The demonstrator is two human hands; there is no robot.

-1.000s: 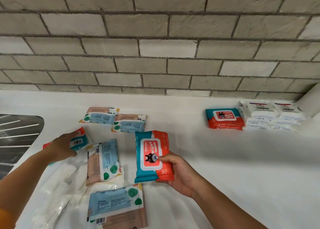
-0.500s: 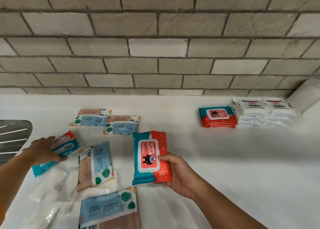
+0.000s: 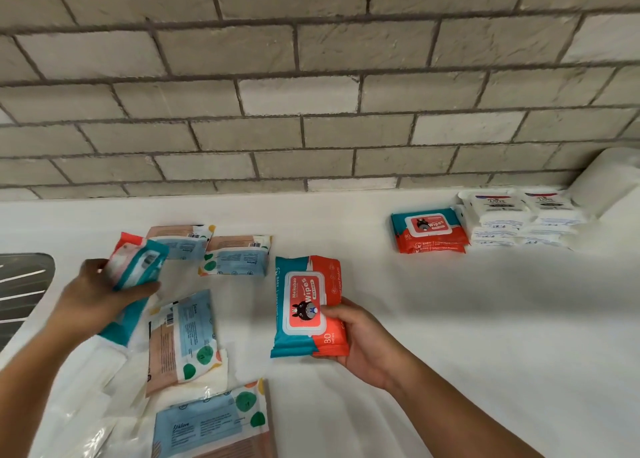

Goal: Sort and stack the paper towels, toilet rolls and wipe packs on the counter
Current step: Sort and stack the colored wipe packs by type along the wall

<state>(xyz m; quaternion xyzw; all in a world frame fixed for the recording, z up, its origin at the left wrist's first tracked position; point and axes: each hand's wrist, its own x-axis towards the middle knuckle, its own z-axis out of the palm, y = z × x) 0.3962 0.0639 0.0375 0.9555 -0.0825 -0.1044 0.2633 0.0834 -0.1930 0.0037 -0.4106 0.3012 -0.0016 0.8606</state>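
Observation:
My right hand (image 3: 360, 343) grips a red and teal wipe pack (image 3: 306, 305) by its right edge, label up, just above the white counter (image 3: 485, 319). My left hand (image 3: 97, 295) holds a second red and teal pack (image 3: 136, 262) tilted up off the counter. A stack of matching red packs (image 3: 429, 230) sits at the back right, beside stacked white wipe packs (image 3: 519, 220). Blue and tan packs lie at the back (image 3: 180, 241), (image 3: 237, 256), in the middle left (image 3: 181, 340) and at the bottom edge (image 3: 211, 426).
A white paper roll (image 3: 606, 180) leans in the far right corner against the brick wall. A steel sink drainer (image 3: 20, 284) lies at the left. Clear plastic-wrapped white tissue packs (image 3: 79, 405) lie under my left forearm.
My left hand has lifted its red and teal pack off the counter and tilted it up toward the back. The right hand keeps its pack in about the same place.

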